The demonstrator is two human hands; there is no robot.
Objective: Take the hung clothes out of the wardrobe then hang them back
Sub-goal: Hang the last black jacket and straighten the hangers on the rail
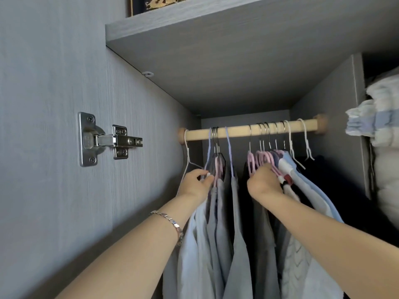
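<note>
At the far left a metal door hinge [108,140] is sitting on the grey wardrobe panel [54,83], well clear of the work. The left hand [197,183], with a bracelet [170,220] on its wrist, is curling its fingers round the hanger shoulders of the left bunch of pale shirts [218,223], just beside an empty white wire hanger [187,160]. All the clothes are hanging from the wooden rail [250,130] under the shelf [216,61]. The right hand [263,182] is closing tightly round the pink hangers [261,160] of the right bunch [302,190]. This looks like the gathering step, each hand bunching hangers before lifting; it could equally be the end of rehanging, and I cannot tell which. Taking them out calls for raising every hook over the rail together, then drawing outward. The shelf is sitting close above, leaving little room to lift, and the two white hangers [306,143] further right may be snagging on the bunch. Folded bedding [380,126] is crowding the right edge.
</note>
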